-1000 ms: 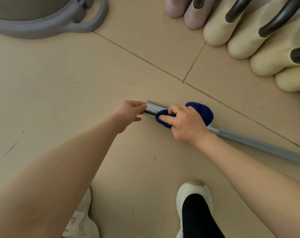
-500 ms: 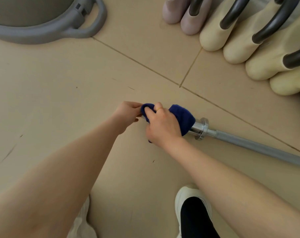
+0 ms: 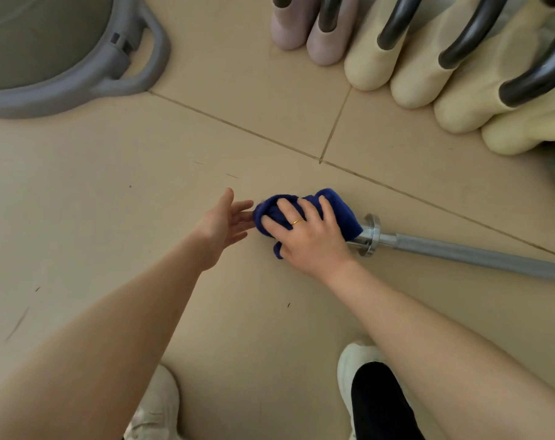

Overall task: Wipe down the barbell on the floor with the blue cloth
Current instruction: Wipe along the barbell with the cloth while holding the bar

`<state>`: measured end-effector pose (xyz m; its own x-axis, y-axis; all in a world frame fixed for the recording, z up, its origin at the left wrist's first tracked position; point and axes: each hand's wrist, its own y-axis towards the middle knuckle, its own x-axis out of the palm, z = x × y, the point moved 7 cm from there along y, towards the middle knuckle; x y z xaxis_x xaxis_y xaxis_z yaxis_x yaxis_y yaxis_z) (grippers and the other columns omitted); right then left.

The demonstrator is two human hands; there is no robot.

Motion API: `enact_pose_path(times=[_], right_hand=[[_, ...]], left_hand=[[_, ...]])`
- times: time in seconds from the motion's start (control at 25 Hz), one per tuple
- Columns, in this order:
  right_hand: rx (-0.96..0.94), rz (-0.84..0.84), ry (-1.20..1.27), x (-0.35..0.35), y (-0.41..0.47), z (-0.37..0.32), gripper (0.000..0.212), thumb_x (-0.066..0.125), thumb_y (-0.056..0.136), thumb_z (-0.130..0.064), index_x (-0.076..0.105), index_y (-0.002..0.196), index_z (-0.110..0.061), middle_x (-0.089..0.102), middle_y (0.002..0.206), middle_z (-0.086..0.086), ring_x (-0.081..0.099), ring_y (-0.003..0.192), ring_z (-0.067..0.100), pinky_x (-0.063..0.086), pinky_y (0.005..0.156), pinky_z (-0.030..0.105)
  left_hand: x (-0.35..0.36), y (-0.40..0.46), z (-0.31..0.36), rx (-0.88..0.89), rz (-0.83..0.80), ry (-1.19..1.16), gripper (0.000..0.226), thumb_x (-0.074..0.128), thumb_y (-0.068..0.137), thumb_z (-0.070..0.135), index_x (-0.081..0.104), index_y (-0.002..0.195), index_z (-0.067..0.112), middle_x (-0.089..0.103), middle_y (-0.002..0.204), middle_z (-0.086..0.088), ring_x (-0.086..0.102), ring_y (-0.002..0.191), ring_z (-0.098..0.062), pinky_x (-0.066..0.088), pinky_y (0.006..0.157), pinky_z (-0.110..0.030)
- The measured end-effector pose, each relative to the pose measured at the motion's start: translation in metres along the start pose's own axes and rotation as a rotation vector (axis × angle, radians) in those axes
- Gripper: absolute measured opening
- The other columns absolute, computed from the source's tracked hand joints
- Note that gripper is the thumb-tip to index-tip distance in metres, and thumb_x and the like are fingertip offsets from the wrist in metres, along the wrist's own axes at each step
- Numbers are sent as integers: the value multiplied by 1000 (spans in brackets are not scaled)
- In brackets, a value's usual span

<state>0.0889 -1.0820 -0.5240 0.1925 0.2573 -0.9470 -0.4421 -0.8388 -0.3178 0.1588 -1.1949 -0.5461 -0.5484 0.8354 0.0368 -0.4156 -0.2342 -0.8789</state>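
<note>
Letting go of the barbell (image 3: 460,250) tip, the left hand (image 3: 223,222) now hangs spread; the right hand (image 3: 308,235) grips the blue cloth (image 3: 339,214) over the sleeve end, nearly finished

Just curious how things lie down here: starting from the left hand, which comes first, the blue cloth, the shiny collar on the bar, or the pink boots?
From the left hand:
1. Blue cloth, just right of its fingertips.
2. Collar, farther right along the bar.
3. Pink boots, far off at the top.

The cloth (image 3: 308,214) covers the barbell's (image 3: 460,250) left end on the floor (image 3: 111,201), kettlebells (image 3: 428,68) behind it.
</note>
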Motion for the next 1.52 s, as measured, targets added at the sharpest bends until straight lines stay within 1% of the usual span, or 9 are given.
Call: enact_pose_path(times=[0.2, 0.44, 0.6, 0.8, 1.0, 1.16, 1.24, 1.4, 1.52], right_hand=[[220, 54, 98, -15, -24, 59, 38, 36, 72, -15, 59, 102, -17, 62, 84, 16, 61, 69, 36, 47, 68, 40], [721, -231, 409, -22, -8, 112, 30, 37, 89, -9, 56, 110, -18, 60, 117, 11, 56, 104, 34, 37, 72, 30], [472, -280, 577, -24, 35, 23, 12, 37, 92, -15, 44, 83, -19, 59, 102, 11, 52, 84, 29, 37, 61, 32], [54, -174, 571, -25, 36, -24, 38, 39, 91, -14, 48, 128, -14, 55, 128, 10, 53, 112, 31, 42, 90, 39], [658, -169, 427, -4, -11, 59, 13, 34, 93, -18, 43, 98, -12, 64, 104, 16, 54, 82, 33, 37, 67, 37], [183, 28, 478, -19, -3, -26, 44, 27, 75, -23, 58, 102, -7, 66, 93, 12, 59, 82, 35, 44, 74, 40], [174, -4, 484, -15, -11, -16, 46, 31, 74, -22, 58, 108, -10, 67, 98, 13, 60, 88, 35, 43, 76, 39], [746, -169, 452, 13, -37, 61, 13, 34, 90, -20, 46, 94, -15, 65, 101, 17, 58, 90, 37, 36, 69, 36], [643, -122, 523, 4, -19, 25, 19, 34, 92, -19, 50, 100, -12, 65, 98, 17, 59, 87, 37, 37, 64, 35]], left_hand=[[3, -1, 15, 45, -54, 192, 56, 17, 101, 46, 51, 131, 13, 59, 119, -6, 55, 108, -19, 39, 100, -31], [4, -1, 6, 15, -175, 58, 57, 18, 100, 49, 42, 139, 15, 54, 126, -2, 51, 116, -16, 34, 108, -30], [-1, 3, 4, -14, -208, -43, 57, 20, 99, 50, 32, 144, 18, 52, 124, -6, 50, 115, -20, 33, 108, -31], [-11, 10, 0, -10, -228, -21, 58, 16, 99, 51, 46, 132, 14, 60, 121, -6, 56, 117, -26, 36, 110, -37], [-6, 9, 4, 10, -152, 213, 42, 26, 101, 40, 58, 102, 12, 63, 87, -1, 61, 81, -14, 49, 83, -29], [-1, 10, 5, 23, -166, 368, 21, 45, 97, 17, 60, 83, 15, 60, 77, 0, 58, 70, -11, 49, 73, -25], [-2, 8, 2, 11, -187, 399, 17, 46, 93, 5, 61, 91, 13, 59, 77, -2, 57, 72, -12, 48, 74, -24], [4, -7, -6, 135, -323, 590, 59, 63, 84, 4, 41, 135, 23, 50, 92, -3, 54, 93, -17, 44, 84, -20], [12, -17, -16, 252, -357, 752, 103, 73, 76, 4, 6, 148, 36, 43, 97, -1, 52, 100, -20, 45, 93, -28]])
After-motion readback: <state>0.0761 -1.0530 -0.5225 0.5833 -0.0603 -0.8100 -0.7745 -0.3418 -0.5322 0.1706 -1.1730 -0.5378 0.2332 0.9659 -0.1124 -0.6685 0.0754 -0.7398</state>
